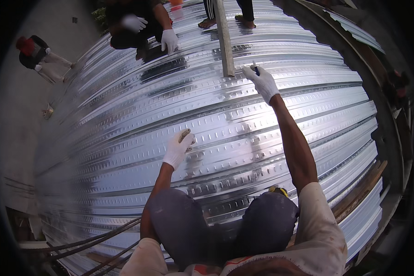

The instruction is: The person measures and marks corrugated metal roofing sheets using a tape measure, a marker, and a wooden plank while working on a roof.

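Silvery ribbed metal decking (225, 122) spreads under me, its sheets dotted with rows of small raised marks. Over it, in front of my left knee, is my left hand (178, 149) in a white glove, fingers loosely bent and apart, with nothing visible in them. My right hand (263, 83), also gloved, reaches forward and grips a slim pen-like marker (256, 71), dark blue with a pale tip. Just left of that hand, the near end of a long narrow beam (225, 50) meets the decking. A yellow and black object (278, 190) shows partly behind my right knee.
At the far left of the decking a co-worker with white gloves (169, 41) crouches. Another person's bare feet (245, 22) stand beyond the beam. Someone in a red head covering (32, 53) is at left. Cables (101, 237) cross at lower left; a wooden plank (359, 191) lies right.
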Demonstrator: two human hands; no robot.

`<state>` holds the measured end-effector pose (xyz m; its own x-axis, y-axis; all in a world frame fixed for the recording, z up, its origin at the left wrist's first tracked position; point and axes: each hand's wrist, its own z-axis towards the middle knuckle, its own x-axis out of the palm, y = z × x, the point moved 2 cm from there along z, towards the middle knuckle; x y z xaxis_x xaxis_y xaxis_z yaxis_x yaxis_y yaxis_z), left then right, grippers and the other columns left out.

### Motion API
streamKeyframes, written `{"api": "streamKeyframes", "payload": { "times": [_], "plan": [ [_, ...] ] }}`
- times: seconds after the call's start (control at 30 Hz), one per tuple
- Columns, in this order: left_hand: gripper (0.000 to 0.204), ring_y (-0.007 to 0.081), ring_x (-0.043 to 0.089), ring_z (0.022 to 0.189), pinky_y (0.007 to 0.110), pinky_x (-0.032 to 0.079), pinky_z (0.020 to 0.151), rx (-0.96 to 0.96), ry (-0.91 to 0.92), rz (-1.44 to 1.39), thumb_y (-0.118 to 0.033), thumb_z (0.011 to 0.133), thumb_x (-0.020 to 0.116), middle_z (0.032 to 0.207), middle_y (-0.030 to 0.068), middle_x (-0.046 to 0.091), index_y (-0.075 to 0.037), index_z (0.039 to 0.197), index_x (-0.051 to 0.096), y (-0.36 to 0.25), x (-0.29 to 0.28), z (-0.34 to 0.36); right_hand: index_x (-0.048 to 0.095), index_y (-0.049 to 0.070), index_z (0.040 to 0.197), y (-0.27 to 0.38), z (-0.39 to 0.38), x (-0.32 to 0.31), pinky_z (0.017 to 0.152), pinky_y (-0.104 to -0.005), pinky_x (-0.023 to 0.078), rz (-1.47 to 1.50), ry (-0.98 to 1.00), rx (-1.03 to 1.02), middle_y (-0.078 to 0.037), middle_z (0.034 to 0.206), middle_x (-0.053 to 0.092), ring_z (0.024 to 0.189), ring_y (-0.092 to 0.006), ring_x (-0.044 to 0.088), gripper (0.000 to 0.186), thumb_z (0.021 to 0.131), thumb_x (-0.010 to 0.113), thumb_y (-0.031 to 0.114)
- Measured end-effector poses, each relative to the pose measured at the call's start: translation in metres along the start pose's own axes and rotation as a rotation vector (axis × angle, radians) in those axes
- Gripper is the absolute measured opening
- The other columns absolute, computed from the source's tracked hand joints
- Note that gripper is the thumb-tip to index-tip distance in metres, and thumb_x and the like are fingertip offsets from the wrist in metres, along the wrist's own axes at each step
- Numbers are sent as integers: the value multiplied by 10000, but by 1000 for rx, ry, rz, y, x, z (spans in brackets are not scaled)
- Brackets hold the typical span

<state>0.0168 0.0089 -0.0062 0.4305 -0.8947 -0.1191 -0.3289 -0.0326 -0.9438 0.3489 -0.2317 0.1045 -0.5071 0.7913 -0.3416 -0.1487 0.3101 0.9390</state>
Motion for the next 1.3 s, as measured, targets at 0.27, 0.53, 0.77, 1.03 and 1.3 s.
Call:
{"api": "streamKeyframes", "payload": {
  "times": [0.27,0.53,0.77,1.03,1.3],
  "plan": [
    [623,220,740,1166,354,608,940,14,-49,-151,-315,1103,692,1389,141,721,46,1587,536,-28,6,-15,755,-14,1231,-7,65,91,632,-358,495,76,110,-21,-67,904,700,725,-156,609,785,909,781,702],
    [636,247,724,1264,371,600,986,-43,-89,-195,-327,1120,678,1399,160,711,49,1604,508,17,-13,-25,625,-18,1481,-41,38,156,1060,-520,561,-185,-226,-59,-258,1272,760,1248,-436,721,919,835,904,575],
    [593,287,733,1248,422,632,991,-29,-83,-214,-307,1132,674,1406,187,709,28,1593,513,18,-18,-33,459,-15,1572,-64,57,134,1061,-504,568,-227,-269,-39,-280,1309,744,1262,-448,714,1065,806,903,577],
    [586,265,737,1220,399,636,973,-51,-116,-256,-326,1133,668,1389,166,709,21,1583,530,27,-22,-28,714,-59,1375,-76,60,128,1045,-432,574,-161,11,1,-229,1234,785,1190,-322,759,805,845,879,524],
    [735,330,602,1382,436,441,1214,426,-802,287,-381,1108,721,1504,236,620,55,1629,440,-4,-51,-28,705,-55,1372,-57,16,177,989,-402,561,61,236,50,-189,1185,790,1112,-276,747,746,925,812,532]
  ]
}}
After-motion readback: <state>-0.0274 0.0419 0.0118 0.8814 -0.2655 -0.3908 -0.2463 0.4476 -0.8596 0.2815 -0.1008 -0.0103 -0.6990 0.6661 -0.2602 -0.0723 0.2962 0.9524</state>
